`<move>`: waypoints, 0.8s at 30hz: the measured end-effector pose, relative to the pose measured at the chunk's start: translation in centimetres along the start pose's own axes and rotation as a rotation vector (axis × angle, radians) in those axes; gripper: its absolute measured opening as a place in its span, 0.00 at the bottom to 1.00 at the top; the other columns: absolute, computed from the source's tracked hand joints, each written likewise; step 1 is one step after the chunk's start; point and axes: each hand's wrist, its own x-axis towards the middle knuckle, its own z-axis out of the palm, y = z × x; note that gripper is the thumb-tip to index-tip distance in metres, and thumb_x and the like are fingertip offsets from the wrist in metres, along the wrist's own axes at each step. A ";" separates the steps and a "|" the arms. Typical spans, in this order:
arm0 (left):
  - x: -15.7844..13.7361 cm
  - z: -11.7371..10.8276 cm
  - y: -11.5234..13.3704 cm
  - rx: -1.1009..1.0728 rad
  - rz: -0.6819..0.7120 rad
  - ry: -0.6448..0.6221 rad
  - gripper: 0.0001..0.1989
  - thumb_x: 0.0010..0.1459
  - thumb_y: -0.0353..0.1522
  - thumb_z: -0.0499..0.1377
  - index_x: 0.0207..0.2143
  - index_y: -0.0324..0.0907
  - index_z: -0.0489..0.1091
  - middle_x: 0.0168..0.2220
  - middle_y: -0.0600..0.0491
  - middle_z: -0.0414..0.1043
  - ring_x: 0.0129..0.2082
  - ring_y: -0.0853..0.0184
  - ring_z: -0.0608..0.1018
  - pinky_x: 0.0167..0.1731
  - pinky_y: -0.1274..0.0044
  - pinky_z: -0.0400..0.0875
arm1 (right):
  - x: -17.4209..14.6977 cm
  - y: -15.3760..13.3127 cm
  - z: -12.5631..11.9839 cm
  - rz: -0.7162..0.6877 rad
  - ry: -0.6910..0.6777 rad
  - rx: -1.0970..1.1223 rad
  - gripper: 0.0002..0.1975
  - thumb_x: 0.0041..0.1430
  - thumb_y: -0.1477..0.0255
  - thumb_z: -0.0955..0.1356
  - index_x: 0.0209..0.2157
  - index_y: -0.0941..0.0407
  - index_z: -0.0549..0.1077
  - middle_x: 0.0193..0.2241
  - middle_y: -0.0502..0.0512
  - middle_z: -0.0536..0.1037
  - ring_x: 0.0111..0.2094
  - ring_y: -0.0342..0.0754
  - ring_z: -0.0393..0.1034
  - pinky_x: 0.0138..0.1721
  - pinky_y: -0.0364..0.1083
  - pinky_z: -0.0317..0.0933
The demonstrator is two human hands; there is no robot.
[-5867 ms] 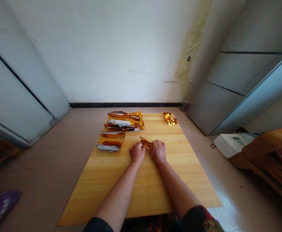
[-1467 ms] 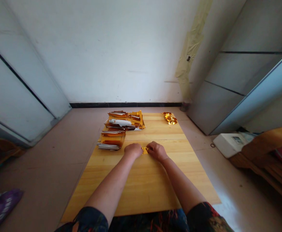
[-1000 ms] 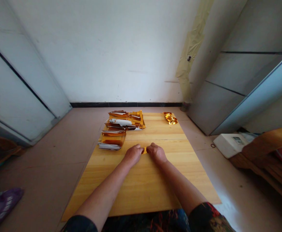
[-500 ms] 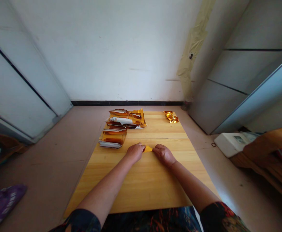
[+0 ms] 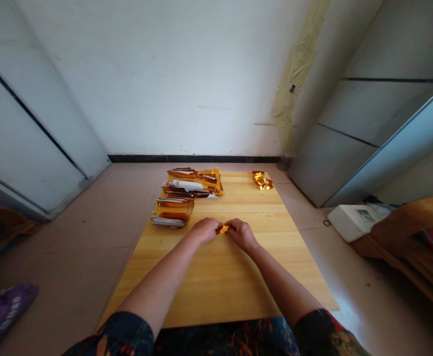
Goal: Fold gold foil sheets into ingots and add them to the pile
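A small piece of gold foil paper point(image 5: 222, 229) is pinched between my two hands, just above or on the wooden table point(image 5: 216, 282). My left hand point(image 5: 206, 230) closes round its left end. The fingers of my right hand point(image 5: 240, 233) are bent and pressed on its right end. Most of the paper is hidden by the fingers, so its full shape cannot be made out. Left of my hands lies a stack of gold foil sheets point(image 5: 172, 210). More gold sheets point(image 5: 211, 180) with a white roll-like piece point(image 5: 186, 185) lie behind that stack.
Folded shiny gold pieces point(image 5: 264, 182) lie at the table's far right corner. A white wall point(image 5: 186, 89) rises beyond the table, with a grey cabinet-like unit point(image 5: 350, 138) to the right. A white box point(image 5: 353, 221) and a wooden seat point(image 5: 405, 237) stand at the right.
My right hand has moved left, closer to my left hand. Less of the gold paper shows between them, and its visible part looks folded or bent now.
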 end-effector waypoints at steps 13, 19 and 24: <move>0.3 -1.4 -1.4 -0.117 -0.092 -0.194 0.25 0.46 0.32 0.57 0.50 0.52 0.68 0.22 0.58 0.72 0.21 0.71 0.72 0.22 0.82 0.63 | 1.6 -2.3 -0.2 0.270 -0.185 -0.178 0.07 0.55 0.68 0.65 0.34 0.55 0.72 0.35 0.54 0.77 0.37 0.46 0.70 0.32 0.41 0.56; 0.3 -1.5 -1.8 -0.222 -0.157 -0.284 0.28 0.47 0.35 0.58 0.54 0.49 0.65 0.18 0.59 0.68 0.18 0.72 0.70 0.21 0.81 0.63 | 2.0 -2.6 0.7 0.338 -0.152 -0.228 0.11 0.52 0.63 0.68 0.35 0.54 0.71 0.35 0.54 0.75 0.35 0.47 0.70 0.30 0.42 0.55; -0.2 -1.4 -1.2 -0.136 -0.113 -0.240 0.30 0.45 0.31 0.57 0.54 0.55 0.64 0.23 0.57 0.73 0.22 0.69 0.73 0.23 0.80 0.64 | 1.7 -1.2 -0.3 0.226 -0.168 -0.122 0.08 0.50 0.79 0.66 0.34 0.56 0.71 0.33 0.51 0.74 0.34 0.42 0.67 0.32 0.39 0.55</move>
